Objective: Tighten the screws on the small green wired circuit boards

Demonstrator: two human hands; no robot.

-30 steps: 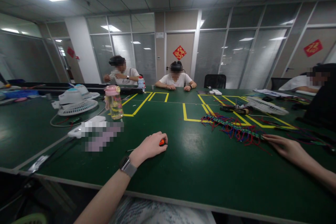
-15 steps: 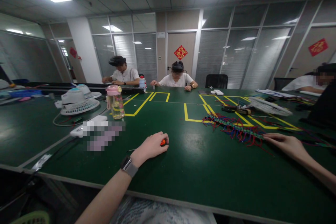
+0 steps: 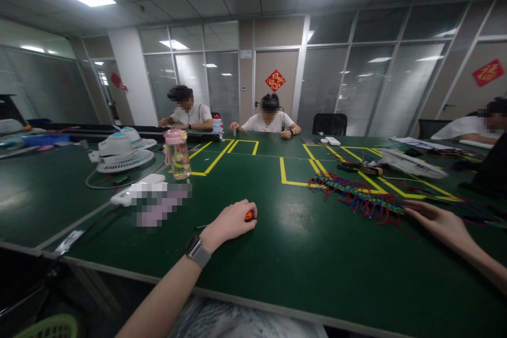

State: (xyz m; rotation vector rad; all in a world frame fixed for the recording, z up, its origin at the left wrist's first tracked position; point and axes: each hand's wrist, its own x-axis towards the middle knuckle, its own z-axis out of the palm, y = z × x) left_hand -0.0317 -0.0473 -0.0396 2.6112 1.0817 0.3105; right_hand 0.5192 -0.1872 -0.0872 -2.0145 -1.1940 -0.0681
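Note:
My left hand (image 3: 234, 222), a watch on its wrist, rests on the green table with its fingers wrapped round a screwdriver (image 3: 249, 216). Only a bit of the orange handle shows past the fingers, while the thin metal shaft sticks out on the wrist side. Over on the right, my right hand (image 3: 438, 221) pinches the near end of a long strip of small green circuit boards (image 3: 356, 193). Many red and blue wires bristle from both sides of this strip, which lies on the table across yellow tape lines.
A pink-lidded bottle (image 3: 177, 156), white fans (image 3: 124, 153) and a white power strip (image 3: 138, 190) stand on the left. Beyond the boards lie a white fan grille (image 3: 412, 163) and dark-handled tools (image 3: 360, 168). Several people sit around the table.
The whole view has shifted slightly, so everything appears a little farther right. Both hands keep their grips and their places on the table.

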